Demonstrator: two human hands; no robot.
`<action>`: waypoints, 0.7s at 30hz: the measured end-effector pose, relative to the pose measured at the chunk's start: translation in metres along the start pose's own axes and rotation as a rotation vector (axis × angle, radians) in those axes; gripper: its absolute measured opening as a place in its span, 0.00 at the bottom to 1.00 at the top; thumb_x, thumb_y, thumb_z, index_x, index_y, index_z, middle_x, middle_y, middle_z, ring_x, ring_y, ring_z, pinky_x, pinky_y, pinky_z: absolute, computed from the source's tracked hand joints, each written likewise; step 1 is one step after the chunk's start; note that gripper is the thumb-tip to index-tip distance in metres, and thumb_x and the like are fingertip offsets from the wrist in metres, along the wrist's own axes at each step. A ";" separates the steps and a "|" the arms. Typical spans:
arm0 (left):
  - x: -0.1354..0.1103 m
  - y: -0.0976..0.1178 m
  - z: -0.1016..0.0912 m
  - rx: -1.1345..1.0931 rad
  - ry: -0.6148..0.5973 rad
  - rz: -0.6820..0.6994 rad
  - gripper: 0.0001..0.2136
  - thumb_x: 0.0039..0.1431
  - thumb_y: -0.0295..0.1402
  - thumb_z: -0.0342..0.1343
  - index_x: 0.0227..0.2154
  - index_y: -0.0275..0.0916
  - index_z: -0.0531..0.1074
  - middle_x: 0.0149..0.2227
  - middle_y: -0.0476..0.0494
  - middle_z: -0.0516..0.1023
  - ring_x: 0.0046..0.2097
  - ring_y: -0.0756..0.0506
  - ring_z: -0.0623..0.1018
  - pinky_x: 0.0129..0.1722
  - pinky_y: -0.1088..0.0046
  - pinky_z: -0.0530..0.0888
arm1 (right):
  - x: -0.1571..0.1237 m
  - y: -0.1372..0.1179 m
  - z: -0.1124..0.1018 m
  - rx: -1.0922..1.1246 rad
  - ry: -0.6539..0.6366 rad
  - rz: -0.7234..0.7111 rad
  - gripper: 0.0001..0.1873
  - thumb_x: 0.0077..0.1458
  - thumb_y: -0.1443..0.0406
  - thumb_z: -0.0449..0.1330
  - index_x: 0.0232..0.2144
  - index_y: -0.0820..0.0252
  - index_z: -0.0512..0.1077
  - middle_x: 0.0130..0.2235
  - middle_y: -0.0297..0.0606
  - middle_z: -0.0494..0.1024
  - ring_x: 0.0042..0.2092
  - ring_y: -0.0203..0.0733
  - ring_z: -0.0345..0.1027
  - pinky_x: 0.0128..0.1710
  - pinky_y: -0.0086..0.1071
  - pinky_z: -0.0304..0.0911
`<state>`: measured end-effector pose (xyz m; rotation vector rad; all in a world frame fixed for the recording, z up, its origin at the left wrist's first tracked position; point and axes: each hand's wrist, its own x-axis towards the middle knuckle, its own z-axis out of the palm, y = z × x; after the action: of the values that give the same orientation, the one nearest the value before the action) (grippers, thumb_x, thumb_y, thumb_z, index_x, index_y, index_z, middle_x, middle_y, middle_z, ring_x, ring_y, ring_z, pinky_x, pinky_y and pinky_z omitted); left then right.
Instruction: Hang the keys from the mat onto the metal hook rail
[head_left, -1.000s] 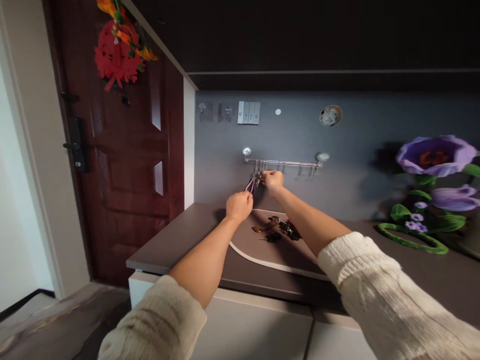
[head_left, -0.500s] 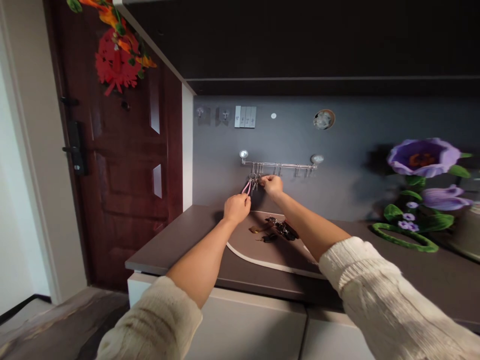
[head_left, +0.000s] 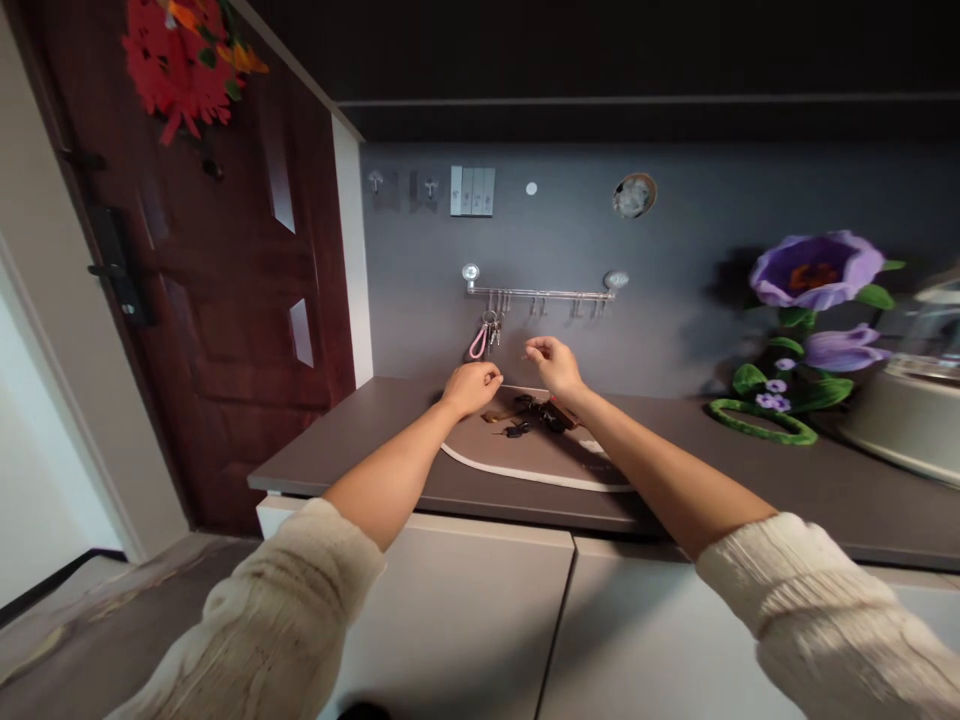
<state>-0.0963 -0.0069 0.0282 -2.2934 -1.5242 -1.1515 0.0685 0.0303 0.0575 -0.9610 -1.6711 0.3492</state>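
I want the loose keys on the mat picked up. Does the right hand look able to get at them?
Probably yes. The right hand hangs empty close above the keys on the mat, with nothing between them; the left hand is off to one side.

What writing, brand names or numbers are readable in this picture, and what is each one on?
No text here is readable.
Mat, near edge: a faint mark, too small and blurred to read.
Red door ornament, wall switches, hanging keys: no legible writing.
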 end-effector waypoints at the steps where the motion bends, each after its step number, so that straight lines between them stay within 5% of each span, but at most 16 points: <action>1: 0.000 0.000 0.001 -0.016 -0.014 0.016 0.11 0.53 0.35 0.49 0.32 0.39 0.74 0.29 0.46 0.76 0.31 0.49 0.72 0.32 0.75 0.65 | -0.007 0.002 -0.004 -0.020 -0.015 -0.006 0.08 0.49 0.67 0.53 0.33 0.61 0.69 0.31 0.38 0.76 0.35 0.37 0.70 0.40 0.34 0.62; 15: -0.003 0.006 0.007 -0.099 -0.269 0.240 0.10 0.50 0.32 0.52 0.33 0.38 0.76 0.32 0.46 0.76 0.34 0.49 0.72 0.35 0.75 0.65 | -0.046 0.011 -0.030 -0.430 -0.394 -0.129 0.05 0.47 0.68 0.58 0.29 0.59 0.73 0.31 0.35 0.78 0.32 0.35 0.69 0.35 0.27 0.60; 21: -0.003 0.001 0.010 -0.159 -0.406 0.375 0.09 0.51 0.34 0.53 0.33 0.41 0.76 0.34 0.46 0.76 0.39 0.48 0.71 0.43 0.73 0.64 | -0.044 0.023 -0.032 -0.505 -0.422 -0.216 0.06 0.48 0.67 0.57 0.28 0.57 0.75 0.32 0.35 0.78 0.34 0.38 0.68 0.41 0.32 0.57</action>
<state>-0.0906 -0.0043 0.0199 -2.8935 -1.0543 -0.7646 0.1091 0.0048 0.0236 -1.1077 -2.2941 -0.0291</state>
